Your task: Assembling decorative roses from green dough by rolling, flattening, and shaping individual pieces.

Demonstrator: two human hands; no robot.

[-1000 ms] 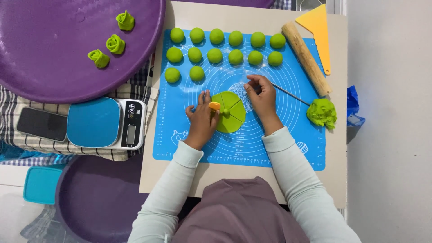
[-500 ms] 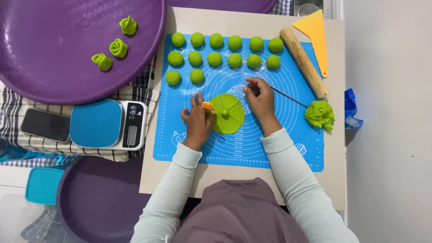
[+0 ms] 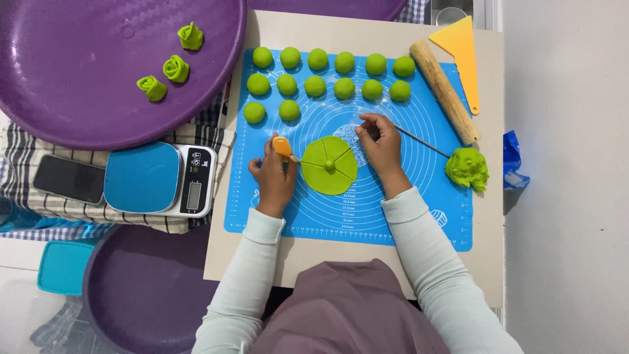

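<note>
Left hand [image 3: 274, 176], clamped on orange cutter [image 3: 283, 146], shifted left; slitting green dough disc [image 3: 329, 165] underway; right hand [image 3: 380, 145] pinches skewer [image 3: 422, 141].

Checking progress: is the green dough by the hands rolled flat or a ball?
Flat: the dough disc lies spread on the blue mat, scored with cuts.

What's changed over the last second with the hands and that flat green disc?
The left hand with its orange-handled cutter has slid from the top of the flat green disc out to its left edge, blade tip at the rim. The disc now shows several radial cuts. The right hand still rests at the disc's upper right, holding a thin stick. Dough balls, rolling pin and green lump are unmoved.
</note>
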